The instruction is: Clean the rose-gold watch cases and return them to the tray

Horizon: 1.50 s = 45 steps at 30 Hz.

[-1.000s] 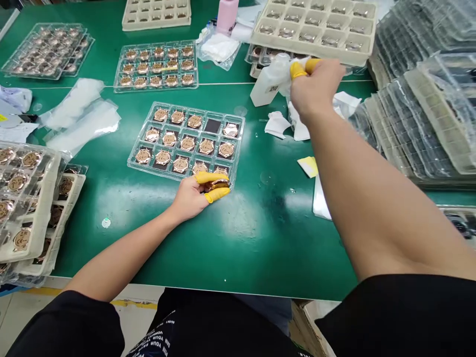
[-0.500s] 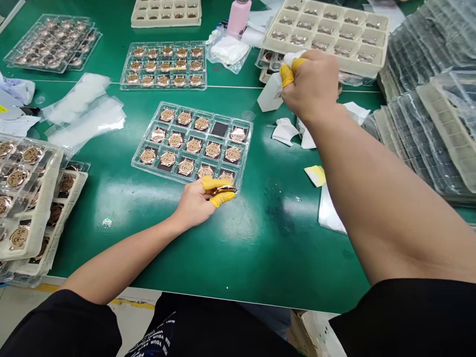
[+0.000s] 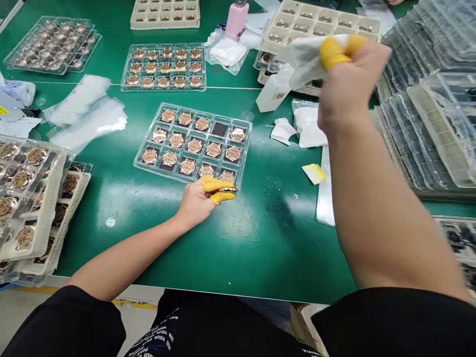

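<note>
Pinched between the yellow-cotted fingertips of my left hand [image 3: 195, 202] is a rose-gold watch case [image 3: 227, 189], seen edge-on. That hand is at the front right corner of a clear plastic tray [image 3: 158, 171]. Watch cases lie in the tray's compartments, while one back-row compartment [image 3: 220, 129] shows only its black pad. My right hand [image 3: 349, 79], blurred by motion and also wearing yellow finger cots, is closed on a white cloth [image 3: 305, 59]. The cloth hangs beside the top of a white plastic bottle [image 3: 273, 93]; whether they touch I cannot tell.
Stacked trays of watch cases [image 3: 46, 198] stand at the left edge. Further back are another filled tray [image 3: 163, 84], a pink bottle [image 3: 237, 20] and a beige tray [image 3: 323, 19]. Stacked clear trays [image 3: 420, 129] fill the right side. A yellow-white paper [image 3: 314, 173] lies near my right forearm.
My right hand has moved right and slightly up from the white bottle, with the cloth stretching out behind it. The bottle's label now shows. My left hand stays put; the watch case appears flatter.
</note>
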Each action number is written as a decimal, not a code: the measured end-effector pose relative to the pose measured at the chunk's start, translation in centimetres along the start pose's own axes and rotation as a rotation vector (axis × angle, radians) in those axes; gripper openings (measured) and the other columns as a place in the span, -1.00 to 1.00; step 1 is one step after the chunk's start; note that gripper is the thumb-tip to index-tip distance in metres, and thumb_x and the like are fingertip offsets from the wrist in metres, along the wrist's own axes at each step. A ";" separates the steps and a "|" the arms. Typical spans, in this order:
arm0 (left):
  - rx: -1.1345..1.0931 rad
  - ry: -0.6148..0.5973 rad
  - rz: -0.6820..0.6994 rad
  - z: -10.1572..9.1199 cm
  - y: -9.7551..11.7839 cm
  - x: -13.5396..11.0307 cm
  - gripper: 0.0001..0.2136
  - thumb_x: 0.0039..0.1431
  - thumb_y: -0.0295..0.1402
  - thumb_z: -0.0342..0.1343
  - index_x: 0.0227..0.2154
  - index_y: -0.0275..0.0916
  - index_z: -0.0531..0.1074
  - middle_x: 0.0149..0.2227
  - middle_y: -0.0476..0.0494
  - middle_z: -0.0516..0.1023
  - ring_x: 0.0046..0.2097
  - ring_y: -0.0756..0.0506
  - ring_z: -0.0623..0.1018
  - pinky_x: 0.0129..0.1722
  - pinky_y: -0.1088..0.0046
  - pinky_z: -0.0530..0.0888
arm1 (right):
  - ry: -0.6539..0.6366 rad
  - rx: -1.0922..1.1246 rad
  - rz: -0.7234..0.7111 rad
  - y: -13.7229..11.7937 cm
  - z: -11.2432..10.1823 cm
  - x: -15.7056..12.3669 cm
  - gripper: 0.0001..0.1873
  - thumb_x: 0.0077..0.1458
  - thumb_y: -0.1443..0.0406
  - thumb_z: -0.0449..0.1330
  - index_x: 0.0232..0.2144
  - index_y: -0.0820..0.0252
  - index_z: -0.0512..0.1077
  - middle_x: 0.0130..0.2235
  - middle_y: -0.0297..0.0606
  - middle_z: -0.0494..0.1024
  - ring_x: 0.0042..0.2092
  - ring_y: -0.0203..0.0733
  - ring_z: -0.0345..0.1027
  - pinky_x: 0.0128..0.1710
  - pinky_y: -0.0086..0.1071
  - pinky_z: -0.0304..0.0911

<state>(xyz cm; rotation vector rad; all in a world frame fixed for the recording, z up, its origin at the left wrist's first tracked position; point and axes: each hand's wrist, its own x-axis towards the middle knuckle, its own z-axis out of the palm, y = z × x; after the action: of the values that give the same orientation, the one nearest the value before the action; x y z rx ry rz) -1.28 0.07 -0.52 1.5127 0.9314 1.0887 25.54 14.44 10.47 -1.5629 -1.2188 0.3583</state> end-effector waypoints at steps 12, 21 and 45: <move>0.097 0.017 0.064 0.2 0.3 -0.8 -0.79 0.17 -0.25 0.41 -0.13 -0.10 0.72 -0.20 -0.14 0.64 -0.19 -0.05 0.63 -0.18 0.42 0.66 | -0.423 0.322 0.383 1.5 -4.1 -19.3 -0.43 0.07 0.09 0.48 0.11 -0.02 0.48 -0.52 -0.48 0.56 -0.50 -0.25 0.38 -0.46 -0.39 0.33; 0.105 -0.021 0.068 0.2 0.6 -1.1 -0.85 0.13 -0.38 0.37 -0.21 -0.17 0.70 -0.24 -0.12 0.68 -0.24 -0.04 0.66 -0.21 0.46 0.67 | -0.484 0.392 0.183 -1.3 -3.0 -21.4 -0.86 0.07 0.21 0.46 -0.25 -0.09 0.71 -0.18 -0.34 0.75 -0.16 -0.15 0.65 -0.13 -0.30 0.56; -0.179 0.092 -0.021 1.0 1.0 -1.7 -0.76 0.12 -0.16 0.45 -0.20 -0.13 0.72 -0.15 -0.13 0.75 -0.10 -0.13 0.73 -0.01 0.28 0.70 | -0.272 -0.138 -0.501 3.1 -1.2 -21.8 -0.61 -0.03 0.46 0.22 -0.27 -0.09 0.72 -0.26 -0.34 0.76 -0.31 -0.12 0.65 -0.37 -0.30 0.47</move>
<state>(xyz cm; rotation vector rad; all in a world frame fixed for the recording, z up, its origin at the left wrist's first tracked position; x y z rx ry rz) -0.82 -1.99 0.08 1.3139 0.8855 1.2021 18.61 -4.04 0.61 -1.2891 -1.8254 0.1626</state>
